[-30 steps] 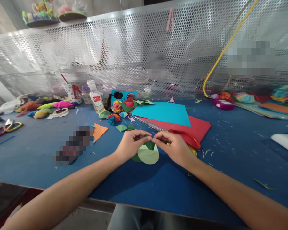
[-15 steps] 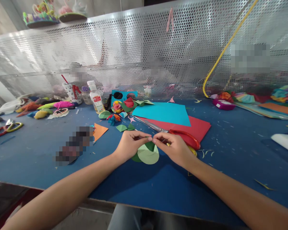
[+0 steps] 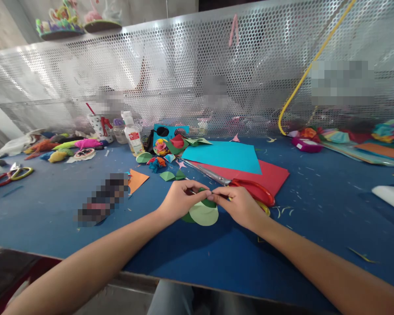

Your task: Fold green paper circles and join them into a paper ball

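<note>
Between the fingertips of both hands is a small dark green paper piece (image 3: 210, 203). My left hand (image 3: 179, 202) pinches it from the left, and my right hand (image 3: 239, 204) pinches from the right, the fingertips almost touching. Just below them are pale green paper circles (image 3: 204, 214), with a darker green one peeking out at the left; whether these are held or lie on the table I cannot tell. Large scissors (image 3: 221, 178) with red and yellow handles lie behind my right hand, which partly hides the yellow handle. Folded green paper pieces (image 3: 172, 176) rest beyond my left hand.
Blue and red paper sheets (image 3: 223, 155) lie behind the scissors. An orange paper scrap (image 3: 138, 181) is at the left, with a glue bottle (image 3: 133, 135) and a patterned cup (image 3: 100, 127) farther back. A second pair of scissors (image 3: 13, 173) lies far left. A perforated metal panel (image 3: 170, 65) closes the back.
The dark green paper piece has turned between my fingertips: its point hung down before, and now a wider, rounder edge shows. Both hands stay in nearly the same place.
</note>
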Motion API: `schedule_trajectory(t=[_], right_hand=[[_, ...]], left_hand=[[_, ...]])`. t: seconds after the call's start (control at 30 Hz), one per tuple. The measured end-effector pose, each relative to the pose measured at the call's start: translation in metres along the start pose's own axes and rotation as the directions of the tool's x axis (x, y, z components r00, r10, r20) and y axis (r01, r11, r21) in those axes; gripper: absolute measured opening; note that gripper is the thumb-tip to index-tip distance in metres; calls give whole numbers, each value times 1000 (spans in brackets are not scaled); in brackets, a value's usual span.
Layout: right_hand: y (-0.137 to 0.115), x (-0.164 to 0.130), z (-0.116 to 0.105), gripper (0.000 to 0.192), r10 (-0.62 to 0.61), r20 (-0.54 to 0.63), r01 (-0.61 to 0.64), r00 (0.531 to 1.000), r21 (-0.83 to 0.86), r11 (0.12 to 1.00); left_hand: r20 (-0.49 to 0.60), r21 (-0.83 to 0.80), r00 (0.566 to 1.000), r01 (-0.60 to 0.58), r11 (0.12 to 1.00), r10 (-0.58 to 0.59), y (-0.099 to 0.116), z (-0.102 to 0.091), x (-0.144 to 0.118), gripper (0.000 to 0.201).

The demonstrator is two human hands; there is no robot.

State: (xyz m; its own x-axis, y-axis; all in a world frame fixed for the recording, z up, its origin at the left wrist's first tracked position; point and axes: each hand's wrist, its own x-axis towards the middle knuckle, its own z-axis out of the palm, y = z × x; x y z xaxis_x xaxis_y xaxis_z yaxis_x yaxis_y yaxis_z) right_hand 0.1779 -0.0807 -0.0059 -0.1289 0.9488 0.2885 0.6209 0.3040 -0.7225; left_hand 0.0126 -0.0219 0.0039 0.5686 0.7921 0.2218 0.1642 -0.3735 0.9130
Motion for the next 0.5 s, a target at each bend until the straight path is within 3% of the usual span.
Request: schedule_trajectory(t=[0.13, 0.27, 0.5], right_hand=[[-1, 0, -1, 26, -14, 2, 14, 1000, -58, 998], [0, 2, 1, 27, 9, 6, -9, 1000, 28, 1000], [-3, 2, -1, 23, 86, 33, -90, 996, 143, 986]], left_hand=[[55, 92, 995, -89, 992, 85, 2, -1, -2, 22], [12, 139, 979, -201, 970, 202, 4, -1, -3, 17], [-69, 93, 978, -190, 977, 197, 5, 0, -3, 19]])
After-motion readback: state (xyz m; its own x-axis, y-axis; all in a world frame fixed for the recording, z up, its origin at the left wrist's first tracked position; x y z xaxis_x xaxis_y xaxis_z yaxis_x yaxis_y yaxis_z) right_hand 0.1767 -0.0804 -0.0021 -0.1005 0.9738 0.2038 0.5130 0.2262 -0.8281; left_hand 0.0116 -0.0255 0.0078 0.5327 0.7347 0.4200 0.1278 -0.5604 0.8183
